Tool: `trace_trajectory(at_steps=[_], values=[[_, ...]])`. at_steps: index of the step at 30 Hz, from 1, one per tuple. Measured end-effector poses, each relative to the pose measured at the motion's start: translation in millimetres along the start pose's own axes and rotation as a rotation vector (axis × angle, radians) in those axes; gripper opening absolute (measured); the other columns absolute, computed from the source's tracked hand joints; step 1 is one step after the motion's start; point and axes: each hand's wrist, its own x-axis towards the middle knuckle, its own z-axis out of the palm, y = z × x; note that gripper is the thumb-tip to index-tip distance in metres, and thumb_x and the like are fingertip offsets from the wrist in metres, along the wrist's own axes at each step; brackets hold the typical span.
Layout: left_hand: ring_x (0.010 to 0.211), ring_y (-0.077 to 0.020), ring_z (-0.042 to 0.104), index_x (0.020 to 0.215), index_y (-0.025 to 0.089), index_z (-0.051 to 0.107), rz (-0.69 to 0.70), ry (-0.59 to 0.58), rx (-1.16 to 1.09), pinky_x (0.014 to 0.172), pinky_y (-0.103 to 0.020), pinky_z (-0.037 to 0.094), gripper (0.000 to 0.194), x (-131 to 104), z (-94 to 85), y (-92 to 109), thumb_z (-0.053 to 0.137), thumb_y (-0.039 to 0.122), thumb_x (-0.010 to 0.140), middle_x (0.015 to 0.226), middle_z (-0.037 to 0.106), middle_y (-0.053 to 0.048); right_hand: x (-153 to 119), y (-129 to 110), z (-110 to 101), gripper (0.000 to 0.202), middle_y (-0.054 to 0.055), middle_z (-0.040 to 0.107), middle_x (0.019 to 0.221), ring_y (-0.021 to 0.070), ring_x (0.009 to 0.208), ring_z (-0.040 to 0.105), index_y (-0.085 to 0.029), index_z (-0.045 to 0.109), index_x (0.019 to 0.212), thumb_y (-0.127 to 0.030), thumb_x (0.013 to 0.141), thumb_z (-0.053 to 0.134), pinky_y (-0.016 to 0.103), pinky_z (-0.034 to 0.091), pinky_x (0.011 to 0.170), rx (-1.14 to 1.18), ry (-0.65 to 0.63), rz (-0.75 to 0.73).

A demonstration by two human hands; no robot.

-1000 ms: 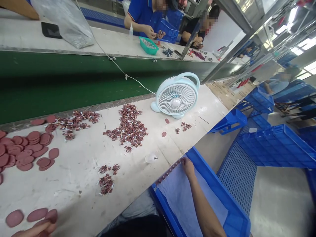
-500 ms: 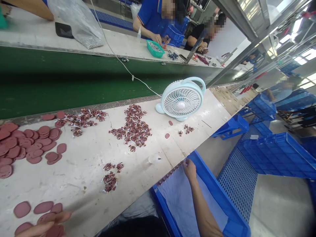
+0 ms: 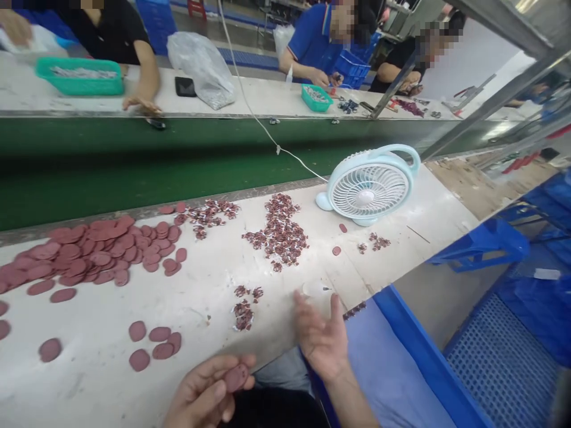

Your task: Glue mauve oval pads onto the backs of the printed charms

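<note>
My left hand (image 3: 203, 395), low at the table's front edge, pinches a reddish-brown oval disc (image 3: 235, 378) with small holes between thumb and fingers. To its right, my right hand (image 3: 322, 342) is palm up with fingers apart and nothing on the palm. Its fingertips are beside a small white bottle (image 3: 316, 289) with a dark tip; whether they touch it I cannot tell. Several loose discs (image 3: 139, 359) lie left of my left hand. A small cluster of brown-and-white pieces (image 3: 243, 315) rests between the hands and a larger heap of such pieces (image 3: 281, 232).
A big pile of discs (image 3: 102, 249) covers the table's left. A pale blue fan (image 3: 370, 187) stands at the back right. Below the right edge is a blue crate (image 3: 414, 345) with a light lining. Across the green belt (image 3: 178, 169), people work at another table.
My right hand has come from the crate's edge back over the table and opened. My left hand has moved right from the loose discs, holding one. The view has shifted left.
</note>
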Motion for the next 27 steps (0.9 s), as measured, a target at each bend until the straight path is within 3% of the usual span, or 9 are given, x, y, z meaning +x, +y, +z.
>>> trace_trajectory(at_steps=[4,7,11,14,17,21,24,27], values=[[0.078,-0.0222,0.081,0.079,0.023,0.086,-0.023,-0.031,-0.107,0.052,-0.017,0.054,0.036,-8,15.5,7,0.102,0.038,0.051,0.099,0.089,-0.014,22,-9,18,0.049,-0.007,0.048,0.068,0.0,0.045,0.035,-0.015,0.075,0.104,-0.056,0.1,0.048,0.001,0.016,0.035,0.152,-0.079,0.037],[0.078,-0.0215,0.082,0.087,0.023,0.086,-0.022,-0.007,-0.127,0.056,-0.018,0.059,0.036,-11,18.1,10,0.1,0.035,0.056,0.1,0.089,-0.013,16,0,33,0.034,-0.009,0.052,0.059,0.002,0.037,0.039,-0.019,0.073,0.098,-0.052,0.093,0.063,0.006,0.03,0.03,0.141,-0.048,0.033],[0.085,-0.0206,0.082,0.092,0.024,0.086,-0.026,-0.021,-0.167,0.065,-0.018,0.061,0.038,-11,17.4,7,0.1,0.029,0.057,0.104,0.089,-0.011,-8,24,57,0.048,-0.006,0.063,0.057,0.0105,0.03,0.051,-0.025,0.07,0.095,-0.066,0.071,0.079,0.017,0.036,0.023,-0.087,0.031,-0.02],[0.087,-0.0205,0.08,0.093,0.026,0.086,-0.025,-0.052,-0.196,0.069,-0.02,0.062,0.043,-9,15.7,5,0.102,0.026,0.053,0.101,0.089,-0.008,-16,35,66,0.053,-0.005,0.063,0.057,0.0102,0.029,0.051,-0.024,0.069,0.09,-0.07,0.067,0.08,0.018,0.037,0.023,-0.211,0.011,-0.013],[0.079,-0.0185,0.079,0.095,0.029,0.085,-0.022,-0.078,-0.187,0.06,-0.02,0.06,0.05,-8,14.0,2,0.103,0.027,0.049,0.097,0.088,-0.003,-15,38,63,0.049,-0.005,0.064,0.058,0.0092,0.03,0.051,-0.025,0.069,0.09,-0.069,0.071,0.077,0.017,0.037,0.025,-0.23,0.002,-0.008],[0.08,-0.0184,0.08,0.09,0.029,0.085,0.018,-0.059,-0.169,0.059,-0.016,0.057,0.05,-3,16.0,-1,0.104,0.028,0.044,0.094,0.089,-0.006,-6,44,49,0.037,-0.008,0.063,0.054,0.0096,0.028,0.05,-0.032,0.071,0.091,-0.066,0.076,0.072,0.016,0.035,0.023,-0.205,-0.088,-0.051],[0.064,-0.0171,0.076,0.084,0.03,0.083,0.076,-0.043,-0.173,0.048,-0.018,0.054,0.046,1,20.9,-5,0.104,0.028,0.044,0.084,0.087,-0.003,-1,48,45,0.031,-0.01,0.066,0.055,0.0115,0.026,0.05,-0.039,0.072,0.094,-0.065,0.077,0.068,0.017,0.032,0.021,-0.193,-0.162,-0.097],[0.062,-0.0173,0.075,0.081,0.028,0.082,0.14,-0.011,-0.161,0.047,-0.02,0.054,0.043,2,24.7,-7,0.104,0.027,0.044,0.091,0.088,-0.004,-2,51,49,0.028,-0.011,0.068,0.056,0.0139,0.027,0.053,-0.043,0.071,0.098,-0.06,0.076,0.071,0.018,0.033,0.022,-0.221,-0.168,-0.196]])
